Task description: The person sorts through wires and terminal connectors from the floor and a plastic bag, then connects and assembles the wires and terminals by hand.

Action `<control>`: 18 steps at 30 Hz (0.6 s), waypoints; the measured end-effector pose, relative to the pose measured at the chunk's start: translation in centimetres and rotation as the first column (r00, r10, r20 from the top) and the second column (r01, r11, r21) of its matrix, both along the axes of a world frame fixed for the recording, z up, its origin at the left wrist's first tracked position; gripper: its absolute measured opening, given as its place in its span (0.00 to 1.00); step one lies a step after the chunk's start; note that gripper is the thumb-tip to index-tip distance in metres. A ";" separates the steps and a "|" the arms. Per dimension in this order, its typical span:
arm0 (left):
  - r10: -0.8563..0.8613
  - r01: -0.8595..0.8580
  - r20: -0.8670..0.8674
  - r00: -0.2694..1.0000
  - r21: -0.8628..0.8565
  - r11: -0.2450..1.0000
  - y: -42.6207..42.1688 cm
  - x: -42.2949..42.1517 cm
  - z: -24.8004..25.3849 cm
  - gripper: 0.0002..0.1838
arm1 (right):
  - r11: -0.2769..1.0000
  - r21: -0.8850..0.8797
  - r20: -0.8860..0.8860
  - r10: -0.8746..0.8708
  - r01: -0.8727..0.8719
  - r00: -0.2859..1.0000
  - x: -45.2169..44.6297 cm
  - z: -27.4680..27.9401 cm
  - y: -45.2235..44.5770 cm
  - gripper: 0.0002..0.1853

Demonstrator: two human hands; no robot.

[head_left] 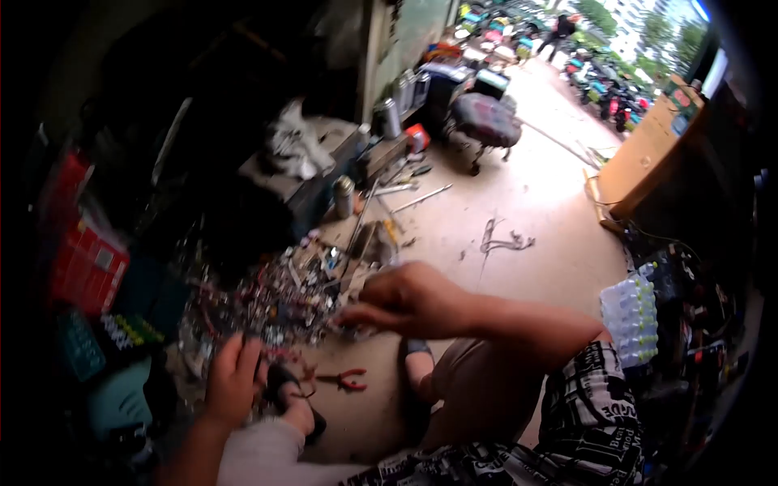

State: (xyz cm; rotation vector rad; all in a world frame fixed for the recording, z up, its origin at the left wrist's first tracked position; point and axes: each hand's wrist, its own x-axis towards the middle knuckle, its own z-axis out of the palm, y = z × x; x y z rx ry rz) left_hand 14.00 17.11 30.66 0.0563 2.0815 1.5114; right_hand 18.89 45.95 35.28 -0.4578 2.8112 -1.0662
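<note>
Over the lower left, my left hand point(232, 381) has its fingers bent together, with a dark edge beside them. What it holds, if anything, I cannot make out. My right hand point(417, 301) reaches leftward at mid-frame, thumb and fingers apart, with nothing visible between them. It is somewhat blurred. Beyond both hands spreads a heap of small metal parts point(284, 296) on the floor. Red-handled pliers point(350, 379) lie between my feet, apart from either hand.
Spray cans point(344, 197) and long metal tools point(421, 198) lie beyond the heap. A wheeled stool point(485, 121) stands farther back. Wrapped bottles point(630, 320) are at right, near a wooden cabinet point(652, 150). Red boxes point(87, 267) stand left. Outside are parked scooters and a person point(559, 34).
</note>
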 end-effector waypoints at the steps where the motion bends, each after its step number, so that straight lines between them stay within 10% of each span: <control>1: -0.006 0.005 0.008 1.000 0.070 0.998 0.5 -0.3 0.2 0.12 | 0.998 -0.065 -0.099 -0.002 -0.005 0.995 -0.7 -0.9 -0.2 0.15; 7: 0.018 -0.105 0.194 0.981 0.444 0.890 2.1 -1.4 0.4 0.12 | 0.953 -0.303 0.310 0.090 0.009 0.947 -2.6 -2.8 -2.6 0.22; 18: -0.148 -0.057 0.274 0.950 0.618 0.784 3.5 -2.4 0.5 0.10 | 0.940 -0.340 0.344 0.080 0.044 0.935 -3.7 -5.3 -4.2 0.17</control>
